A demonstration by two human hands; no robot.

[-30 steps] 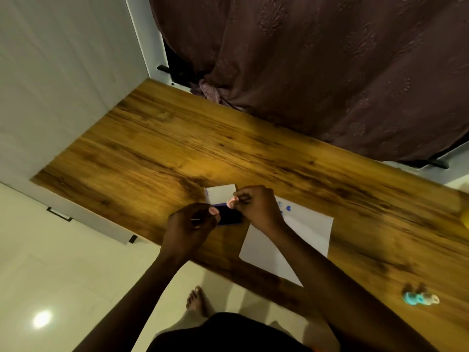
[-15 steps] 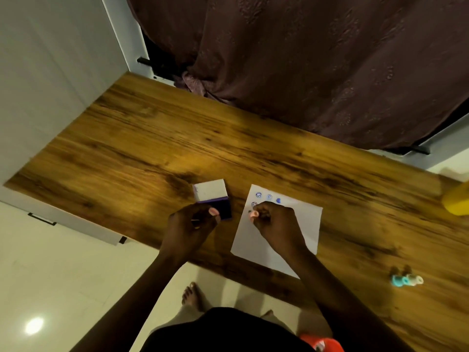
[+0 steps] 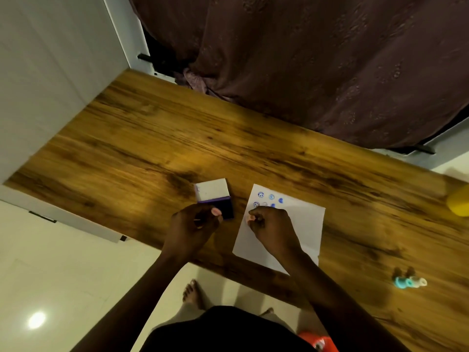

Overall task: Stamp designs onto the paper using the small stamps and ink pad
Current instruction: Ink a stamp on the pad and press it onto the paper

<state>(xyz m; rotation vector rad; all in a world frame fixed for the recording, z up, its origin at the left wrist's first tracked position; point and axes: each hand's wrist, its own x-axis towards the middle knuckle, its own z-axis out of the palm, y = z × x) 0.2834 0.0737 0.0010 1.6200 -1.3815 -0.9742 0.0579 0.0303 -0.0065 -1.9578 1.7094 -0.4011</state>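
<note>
A white sheet of paper (image 3: 302, 224) lies near the wooden table's front edge, with several small blue stamped marks (image 3: 271, 197) at its far left corner. My right hand (image 3: 271, 224) rests on the paper just below those marks, fingers pinched on a small stamp that is mostly hidden. Left of the paper sits the ink pad (image 3: 219, 201), its white lid raised and the dark pad showing. My left hand (image 3: 195, 224) holds the ink pad's near edge with thumb and fingers. Two small stamps, teal and pale (image 3: 409, 282), lie on the table at the right.
The wooden table (image 3: 152, 148) runs from far left to near right. A dark curtain (image 3: 304, 59) hangs behind it. A yellow object (image 3: 459, 203) sits at the right edge. My bare foot (image 3: 193, 294) stands on the pale floor below the table edge.
My right hand has moved from the ink pad rightward to the paper and now presses down below the stamped marks. My left hand stays on the ink pad.
</note>
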